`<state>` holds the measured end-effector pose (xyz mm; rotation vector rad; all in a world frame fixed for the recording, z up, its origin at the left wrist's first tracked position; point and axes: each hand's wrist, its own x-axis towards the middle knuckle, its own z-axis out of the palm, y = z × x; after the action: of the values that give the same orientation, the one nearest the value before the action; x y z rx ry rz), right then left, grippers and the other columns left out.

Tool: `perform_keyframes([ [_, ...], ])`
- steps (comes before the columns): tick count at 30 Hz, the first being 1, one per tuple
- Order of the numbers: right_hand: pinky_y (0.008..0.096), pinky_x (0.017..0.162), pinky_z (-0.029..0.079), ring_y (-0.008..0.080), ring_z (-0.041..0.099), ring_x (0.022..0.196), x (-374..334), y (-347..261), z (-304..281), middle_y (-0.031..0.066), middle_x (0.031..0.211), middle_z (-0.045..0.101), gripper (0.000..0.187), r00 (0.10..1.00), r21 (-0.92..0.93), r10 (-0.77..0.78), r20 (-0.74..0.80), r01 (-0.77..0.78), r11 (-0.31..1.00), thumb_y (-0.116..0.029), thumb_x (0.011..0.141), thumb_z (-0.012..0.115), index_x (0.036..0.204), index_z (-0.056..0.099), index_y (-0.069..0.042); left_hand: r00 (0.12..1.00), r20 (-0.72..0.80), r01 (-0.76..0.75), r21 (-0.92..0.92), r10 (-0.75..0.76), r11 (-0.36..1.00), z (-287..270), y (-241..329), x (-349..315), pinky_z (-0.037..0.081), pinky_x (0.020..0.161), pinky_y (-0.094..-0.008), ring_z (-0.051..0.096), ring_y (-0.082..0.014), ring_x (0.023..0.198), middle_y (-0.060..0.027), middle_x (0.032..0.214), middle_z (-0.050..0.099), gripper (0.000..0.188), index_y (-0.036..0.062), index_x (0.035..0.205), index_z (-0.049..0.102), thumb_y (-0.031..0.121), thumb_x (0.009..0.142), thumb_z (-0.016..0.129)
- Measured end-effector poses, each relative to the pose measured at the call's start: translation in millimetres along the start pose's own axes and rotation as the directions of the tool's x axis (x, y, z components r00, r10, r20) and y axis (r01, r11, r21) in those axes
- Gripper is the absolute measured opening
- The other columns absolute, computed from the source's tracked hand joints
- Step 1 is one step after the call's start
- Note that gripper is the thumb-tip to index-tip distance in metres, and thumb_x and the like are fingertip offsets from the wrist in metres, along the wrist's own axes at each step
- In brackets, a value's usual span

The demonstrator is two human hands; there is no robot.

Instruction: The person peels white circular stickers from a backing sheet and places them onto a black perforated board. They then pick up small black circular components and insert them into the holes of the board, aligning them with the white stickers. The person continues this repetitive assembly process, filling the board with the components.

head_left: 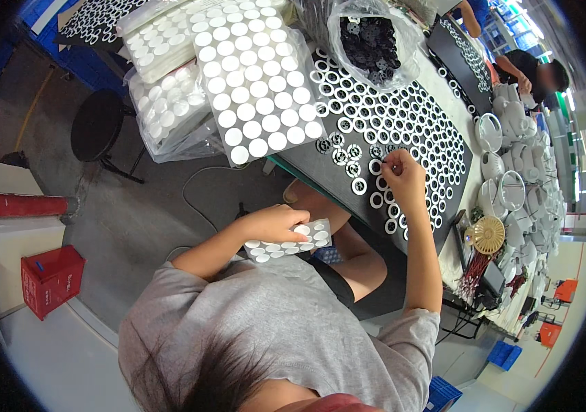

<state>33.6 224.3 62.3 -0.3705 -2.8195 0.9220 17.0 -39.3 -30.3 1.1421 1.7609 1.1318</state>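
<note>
My left hand [280, 224] is closed on a small sheet of round white stickers [274, 250], held above my lap. Over at the table, my right hand [405, 176] has its fingertips pinched together among white rings [376, 200] with dark centres. Whether a piece sits between those fingertips I cannot make out. The rings lie in rows across a black board [340, 180]. Just left of the right hand are several black spoked discs [339, 157] without the plain white ring look. Larger sheets of white round stickers [252, 103] are stacked at the board's left side.
A clear plastic bag of black discs [368, 51] stands at the board's far edge. White plastic housings [513, 175] and a yellow fan [487, 235] crowd the right. A black stool [97, 127] and red box [52, 280] are at left. Another person [523, 72] works far right.
</note>
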Motion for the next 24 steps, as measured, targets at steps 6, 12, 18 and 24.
perform_keyframes([
  [6, 0.0305, 0.056, 0.045, 0.0207, 0.056, 0.061, -6, -2, -2, 0.0104, 0.069, 0.057, 0.011, 0.995, -0.051, -0.094, -0.045, 0.092, 0.994, -0.002, 0.073, 0.063, 0.083, 0.059, 0.0, 1.0, -0.022, -0.013, 0.002, 0.013, 1.0, 4, -4, 1, 0.041, 0.054, -0.0381, 0.057, -0.0283, 0.06, -0.0151, 0.065, 0.057, 0.036, 0.0022, 0.081, 0.053, 0.036, 0.077, 0.066],
  [12, 0.0326, 0.057, 0.045, 0.0257, 0.057, 0.062, -13, 2, 5, 0.0112, 0.073, 0.057, 0.011, 0.983, -0.094, -0.171, -0.063, 0.165, 0.982, -0.003, 0.074, 0.063, 0.084, 0.061, -0.001, 1.0, -0.013, -0.016, 0.004, 0.016, 1.0, 4, 0, 2, 0.041, 0.053, -0.0373, 0.057, -0.0291, 0.059, -0.0151, 0.064, 0.057, 0.036, 0.0017, 0.08, 0.055, 0.036, 0.077, 0.066],
  [18, 0.0359, 0.065, 0.046, 0.0293, 0.058, 0.074, -30, -23, -1, 0.0122, 0.084, 0.058, 0.017, 0.988, -0.091, -0.157, -0.004, 0.156, 0.984, -0.005, 0.073, 0.064, 0.09, 0.06, -0.003, 0.999, -0.011, -0.043, 0.077, 0.044, 0.996, 0, 4, 0, 0.043, 0.055, -0.0385, 0.059, -0.0318, 0.062, -0.0179, 0.068, 0.059, 0.035, 0.0004, 0.082, 0.059, 0.035, 0.077, 0.065],
  [24, 0.0391, 0.085, 0.038, 0.0276, 0.051, 0.096, -92, -65, 21, 0.0093, 0.097, 0.057, 0.035, 0.83, 0.034, -0.46, 0.315, 0.475, 0.879, -0.004, 0.069, 0.066, 0.103, 0.056, -0.006, 0.997, 0.059, -0.052, 0.162, 0.043, 0.985, -3, 26, 8, 0.047, 0.06, -0.0416, 0.06, -0.0358, 0.065, -0.0204, 0.069, 0.06, 0.036, -0.0004, 0.075, 0.062, 0.035, 0.076, 0.064],
])
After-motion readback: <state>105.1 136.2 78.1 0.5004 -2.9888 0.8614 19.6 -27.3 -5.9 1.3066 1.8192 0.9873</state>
